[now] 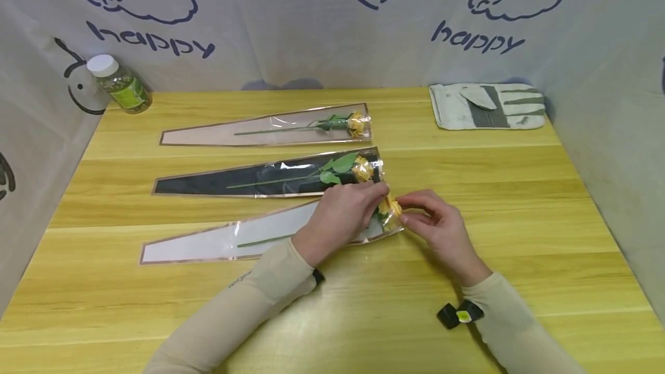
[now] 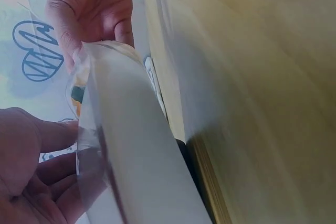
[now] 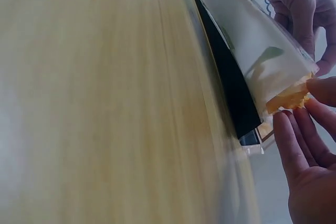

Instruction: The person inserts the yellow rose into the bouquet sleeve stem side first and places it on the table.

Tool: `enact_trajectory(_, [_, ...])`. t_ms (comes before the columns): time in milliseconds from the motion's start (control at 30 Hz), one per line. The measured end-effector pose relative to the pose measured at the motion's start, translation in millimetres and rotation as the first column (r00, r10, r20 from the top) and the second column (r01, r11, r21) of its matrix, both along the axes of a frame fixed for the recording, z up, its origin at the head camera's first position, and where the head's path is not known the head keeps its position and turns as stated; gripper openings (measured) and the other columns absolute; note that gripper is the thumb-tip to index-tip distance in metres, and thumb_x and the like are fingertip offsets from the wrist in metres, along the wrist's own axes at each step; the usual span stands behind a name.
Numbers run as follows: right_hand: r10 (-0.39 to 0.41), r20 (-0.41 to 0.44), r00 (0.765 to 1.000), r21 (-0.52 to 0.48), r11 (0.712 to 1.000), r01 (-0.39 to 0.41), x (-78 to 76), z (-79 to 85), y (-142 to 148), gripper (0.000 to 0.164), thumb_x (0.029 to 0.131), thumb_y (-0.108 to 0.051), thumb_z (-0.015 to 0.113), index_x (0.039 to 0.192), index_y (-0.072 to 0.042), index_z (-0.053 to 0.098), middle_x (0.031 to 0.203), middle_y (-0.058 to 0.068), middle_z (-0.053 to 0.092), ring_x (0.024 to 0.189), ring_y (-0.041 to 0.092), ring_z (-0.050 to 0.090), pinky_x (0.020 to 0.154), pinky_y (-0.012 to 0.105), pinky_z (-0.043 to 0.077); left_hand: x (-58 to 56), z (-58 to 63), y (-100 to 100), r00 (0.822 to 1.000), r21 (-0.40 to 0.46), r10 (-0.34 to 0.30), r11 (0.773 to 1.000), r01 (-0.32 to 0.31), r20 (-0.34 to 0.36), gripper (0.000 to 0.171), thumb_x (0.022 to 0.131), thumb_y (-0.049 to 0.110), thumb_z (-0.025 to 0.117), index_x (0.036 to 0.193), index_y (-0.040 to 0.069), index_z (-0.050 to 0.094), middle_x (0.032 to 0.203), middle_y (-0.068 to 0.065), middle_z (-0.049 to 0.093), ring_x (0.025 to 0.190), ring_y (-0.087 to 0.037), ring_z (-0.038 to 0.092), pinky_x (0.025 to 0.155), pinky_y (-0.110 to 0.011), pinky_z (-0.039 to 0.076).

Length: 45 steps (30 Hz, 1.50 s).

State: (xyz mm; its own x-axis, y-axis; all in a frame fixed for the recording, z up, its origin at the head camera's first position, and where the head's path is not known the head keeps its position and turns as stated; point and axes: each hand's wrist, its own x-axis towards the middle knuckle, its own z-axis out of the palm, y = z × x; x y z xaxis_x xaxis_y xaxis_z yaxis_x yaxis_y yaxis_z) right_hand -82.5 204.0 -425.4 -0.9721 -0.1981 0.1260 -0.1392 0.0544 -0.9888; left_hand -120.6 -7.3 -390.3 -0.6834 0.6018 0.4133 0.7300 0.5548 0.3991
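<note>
A clear-fronted flower sleeve with a white back (image 1: pixel 197 242) lies nearest the person, its wide end lifted a little. Inside is a single yellow artificial rose (image 1: pixel 391 215) on a green stem, its bloom at the sleeve's wide right end. My left hand (image 1: pixel 343 212) pinches the sleeve's upper edge beside the bloom and covers part of the stem. From the right, my right hand (image 1: pixel 441 227) grips the wide end, thumb and fingertips at the bloom. In the right wrist view, orange-yellow petals (image 3: pixel 289 99) show between the right fingers and the sleeve.
Behind lie a black-backed sleeve (image 1: pixel 197 185) and a pinkish sleeve (image 1: pixel 208 134), each with a yellow rose. A capped jar (image 1: pixel 122 85) stands at the back left. A work glove (image 1: pixel 485 107) lies at the back right. Printed cloth (image 1: pixel 312 33) hangs behind the table.
</note>
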Motion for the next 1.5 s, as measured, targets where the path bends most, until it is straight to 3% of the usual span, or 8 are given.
enact_trajectory(267, [-0.044, 0.086, 0.995, 0.141, 0.990, 0.031, 0.4, 1.5, -1, 0.020, 0.093, 0.000, 0.065, 0.113, 0.004, 0.067, 0.113, 0.014, 0.066, 0.103, 0.022, 0.064, 0.088, 0.030, 0.052, 0.7, -2.5, 3, 1.000, -0.009, 0.000, 1.000, 0.000, -0.004, 0.013, 0.101, 0.010, 0.056, 0.093, 0.011, 0.067, 0.068, 0.005, 0.058, 0.054, -0.008, 0.051, 0.049, -0.027, 0.045])
enact_trajectory(600, [0.026, 0.154, 0.988, 0.278, 0.958, -0.068, -1.0, 4.5, 3, 0.021, 0.101, -0.014, 0.058, 0.114, -0.003, 0.071, 0.114, 0.005, 0.070, 0.110, 0.018, 0.062, 0.095, 0.028, 0.047, 1.4, -5.1, 4, 1.000, -0.059, 0.013, 0.998, -0.014, -0.013, 0.016, 0.101, 0.012, 0.055, 0.087, 0.013, 0.064, 0.068, 0.003, 0.058, 0.052, -0.010, 0.051, 0.047, -0.028, 0.045])
enact_trajectory(733, [-0.004, 0.141, 0.990, 0.243, 0.970, -0.031, -2.0, 6.3, 6, 0.021, 0.102, -0.012, 0.054, 0.112, -0.001, 0.069, 0.113, 0.007, 0.069, 0.106, 0.025, 0.063, 0.091, 0.033, 0.050, 2.0, -4.8, 3, 1.000, -0.109, 0.019, 0.994, -0.020, -0.014, 0.010, 0.099, 0.014, 0.059, 0.105, 0.013, 0.067, 0.078, 0.001, 0.066, 0.058, -0.012, 0.058, 0.048, -0.029, 0.047])
enact_trajectory(833, [-0.012, 0.115, 0.993, 0.222, 0.975, -0.014, -3.8, 7.9, 9, 0.022, 0.103, -0.010, 0.052, 0.111, 0.002, 0.068, 0.113, 0.012, 0.068, 0.102, 0.031, 0.064, 0.087, 0.036, 0.052, 2.9, -3.6, 1, 1.000, -0.162, 0.023, 0.986, -0.024, -0.010, 0.025, 0.097, 0.018, 0.062, 0.122, 0.011, 0.064, 0.087, -0.002, 0.069, 0.064, -0.012, 0.062, 0.049, -0.028, 0.049])
enact_trajectory(967, [-0.024, 0.081, 0.996, 0.235, 0.972, 0.005, -6.3, 10.0, 11, 0.023, 0.103, -0.010, 0.052, 0.110, 0.005, 0.068, 0.111, 0.015, 0.068, 0.098, 0.033, 0.064, 0.085, 0.036, 0.053, 5.1, -2.3, 0, 1.000, -0.258, 0.021, 0.966, -0.017, 0.014, 0.034, 0.097, 0.030, 0.063, 0.124, 0.010, 0.064, 0.104, -0.004, 0.069, 0.088, -0.016, 0.066, 0.062, -0.029, 0.054])
enact_trajectory(1067, [-0.036, 0.075, 0.997, 0.241, 0.970, 0.017, -6.9, 12.0, 12, 0.023, 0.103, -0.010, 0.052, 0.110, 0.004, 0.068, 0.111, 0.016, 0.068, 0.095, 0.033, 0.065, 0.083, 0.035, 0.054, 6.9, -2.8, -2, 0.999, -0.338, 0.007, 0.941, 0.009, 0.047, 0.042, 0.097, 0.040, 0.061, 0.127, 0.011, 0.064, 0.124, -0.006, 0.063, 0.113, -0.021, 0.059, 0.076, -0.033, 0.056])
enact_trajectory(1267, [-0.038, 0.089, 0.995, 0.218, 0.976, 0.018, -7.4, 15.2, 10, 0.023, 0.103, -0.011, 0.053, 0.111, 0.005, 0.068, 0.112, 0.017, 0.067, 0.097, 0.033, 0.065, 0.084, 0.036, 0.054, 9.0, -6.1, -6, 0.994, -0.433, -0.033, 0.898, 0.076, 0.106, 0.057, 0.097, 0.049, 0.058, 0.140, 0.012, 0.055, 0.142, -0.011, 0.050, 0.131, -0.028, 0.046, 0.100, -0.040, 0.044])
enact_trajectory(1500, [-0.040, 0.085, 0.996, 0.233, 0.972, 0.019, -8.8, 16.2, 10, 0.023, 0.103, -0.011, 0.053, 0.110, 0.005, 0.068, 0.112, 0.016, 0.067, 0.098, 0.034, 0.064, 0.084, 0.037, 0.054, 10.0, -9.3, -10, 0.986, -0.403, -0.070, 0.907, 0.125, 0.149, 0.060, 0.098, 0.046, 0.058, 0.146, 0.011, 0.048, 0.146, -0.008, 0.047, 0.135, -0.026, 0.041, 0.107, -0.042, 0.037])
